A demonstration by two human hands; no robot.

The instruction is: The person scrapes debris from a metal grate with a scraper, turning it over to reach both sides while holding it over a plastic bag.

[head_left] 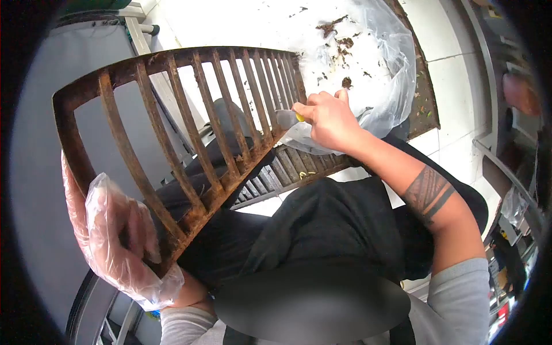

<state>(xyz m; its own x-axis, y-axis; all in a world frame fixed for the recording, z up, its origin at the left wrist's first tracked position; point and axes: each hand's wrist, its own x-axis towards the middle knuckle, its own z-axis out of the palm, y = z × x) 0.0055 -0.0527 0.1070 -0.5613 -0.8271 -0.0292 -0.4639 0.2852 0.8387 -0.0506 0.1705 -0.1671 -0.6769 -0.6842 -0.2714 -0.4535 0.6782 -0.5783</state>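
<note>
A rusty metal grate (198,217) with many slats is tilted across the left and middle of the view, over my lap. My left hand (118,241), in a clear plastic glove, grips its near left end. My right hand (333,118), bare, is closed around the yellow handle of a small scraper (286,119). The scraper's flat grey blade is at the slats near the grate's far right end. Rust and dark grime coat the slats and the frame.
Beyond my right hand, a clear plastic bag (397,63) lies on white floor tiles (451,75), with brown flakes (347,82) scattered there. A second slatted grate (287,167) lies below. Left is a grey panel (63,144); a metal rail (506,167) stands right.
</note>
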